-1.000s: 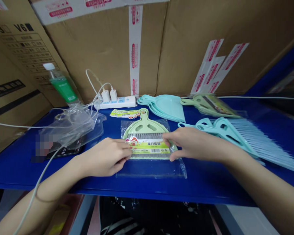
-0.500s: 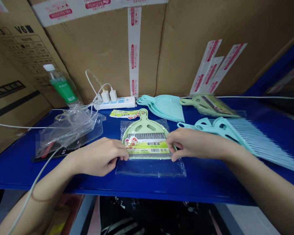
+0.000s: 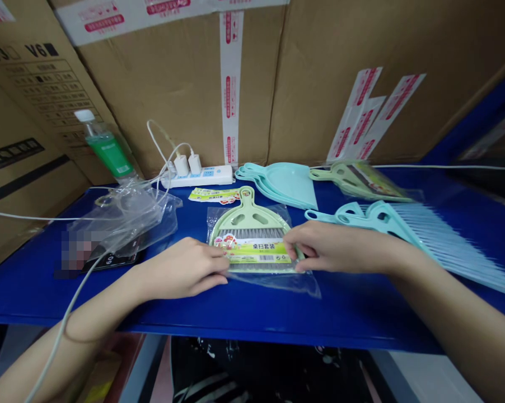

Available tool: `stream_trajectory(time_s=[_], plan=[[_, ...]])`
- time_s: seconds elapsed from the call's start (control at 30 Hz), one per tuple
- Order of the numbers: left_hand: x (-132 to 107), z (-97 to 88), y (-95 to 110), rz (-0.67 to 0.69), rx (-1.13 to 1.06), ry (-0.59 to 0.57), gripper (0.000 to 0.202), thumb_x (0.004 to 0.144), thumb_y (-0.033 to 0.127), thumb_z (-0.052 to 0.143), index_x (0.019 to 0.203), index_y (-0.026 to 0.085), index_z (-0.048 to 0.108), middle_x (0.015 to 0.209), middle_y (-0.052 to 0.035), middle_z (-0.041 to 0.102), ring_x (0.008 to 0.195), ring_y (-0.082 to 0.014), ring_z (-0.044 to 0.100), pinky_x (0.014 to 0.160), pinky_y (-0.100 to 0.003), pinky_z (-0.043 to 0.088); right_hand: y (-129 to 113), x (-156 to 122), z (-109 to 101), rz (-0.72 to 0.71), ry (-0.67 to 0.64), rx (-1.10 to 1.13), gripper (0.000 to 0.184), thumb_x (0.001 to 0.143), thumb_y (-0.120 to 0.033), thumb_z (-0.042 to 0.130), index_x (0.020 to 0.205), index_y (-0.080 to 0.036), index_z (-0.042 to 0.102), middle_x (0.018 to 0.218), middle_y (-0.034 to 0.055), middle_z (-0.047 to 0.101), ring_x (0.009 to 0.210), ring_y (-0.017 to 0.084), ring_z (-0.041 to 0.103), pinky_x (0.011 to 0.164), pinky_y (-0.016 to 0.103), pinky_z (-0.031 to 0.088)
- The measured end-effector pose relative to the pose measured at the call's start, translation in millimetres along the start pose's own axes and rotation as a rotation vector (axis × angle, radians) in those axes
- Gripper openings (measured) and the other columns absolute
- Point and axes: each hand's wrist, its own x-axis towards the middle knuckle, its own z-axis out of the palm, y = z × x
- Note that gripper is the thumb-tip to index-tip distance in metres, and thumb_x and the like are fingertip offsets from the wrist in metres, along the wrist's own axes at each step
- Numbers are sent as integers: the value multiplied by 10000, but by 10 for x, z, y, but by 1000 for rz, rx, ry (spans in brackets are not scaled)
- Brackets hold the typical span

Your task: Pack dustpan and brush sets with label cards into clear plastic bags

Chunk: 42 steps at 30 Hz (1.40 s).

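A pale green dustpan and brush set [image 3: 247, 215] lies flat in a clear plastic bag [image 3: 297, 284], its handle pointing away from me. A printed card [image 3: 258, 249] crosses the grey bristles. My left hand [image 3: 189, 266] is closed at the lower left corner, fingertips on the bag's open edge, which slants up toward them. At the right edge, my right hand [image 3: 307, 246] pinches the bagged set between thumb and bent fingers. Just behind the set lie loose printed cards [image 3: 213, 195].
Blue dustpans [image 3: 292, 182] are stacked behind, with another bagged green set [image 3: 361, 180] beside them. Blue brushes [image 3: 387, 221] lie at right. Empty plastic bags [image 3: 126, 218], a phone [image 3: 118, 254], a bottle [image 3: 110, 151] and a power strip [image 3: 202, 175] occupy the left; a white cable crosses my left forearm.
My left hand has shifted slightly right and its fingers have straightened. The left side of the bag's loose front flap has been drawn up toward the dustpan. My right hand stays nearly still.
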Motion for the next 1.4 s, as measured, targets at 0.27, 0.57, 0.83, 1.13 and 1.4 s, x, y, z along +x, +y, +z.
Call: stream_trajectory(time_s=[0.27, 0.57, 0.83, 1.13, 1.4], plan=[[15, 25, -34, -72, 22, 102, 308, 969, 267, 365, 806, 177, 610, 797, -17, 654, 684, -140, 612, 602, -240, 424, 14, -24, 7, -63, 54, 66, 259, 853, -327, 456, 642, -193, 526, 620, -1, 514, 537, 123, 452, 543, 258, 336], [47, 66, -31, -234, -10, 86, 274, 962, 251, 382, 960, 188, 649, 950, -34, 718, 797, -178, 681, 674, -266, 486, -38, -93, 49, -21, 21, -50, 282, 726, -443, 649, 827, -198, 551, 824, 54, 603, 684, 203, 545, 597, 307, 384], [47, 101, -26, -271, 2, 135, 280, 961, 276, 386, 964, 195, 653, 872, -37, 722, 770, -174, 681, 688, -258, 490, -43, -46, 67, -23, 27, -45, 132, 809, -163, 428, 695, -196, 484, 783, 64, 571, 711, 187, 521, 645, 309, 380], [102, 78, 11, -333, 77, 79, 211, 935, 246, 419, 836, 177, 592, 690, -8, 671, 589, -168, 634, 523, -243, 400, -40, 1, 113, 1, 124, -86, 244, 832, -189, 390, 605, -227, 307, 614, 6, 460, 543, 132, 428, 539, 285, 323], [113, 106, 17, -364, 93, 78, 215, 931, 236, 398, 863, 179, 594, 713, -26, 687, 610, -181, 653, 535, -253, 408, -68, 12, 97, 50, 147, -108, 245, 804, -160, 399, 589, -224, 300, 570, -11, 435, 488, 108, 396, 493, 262, 288]])
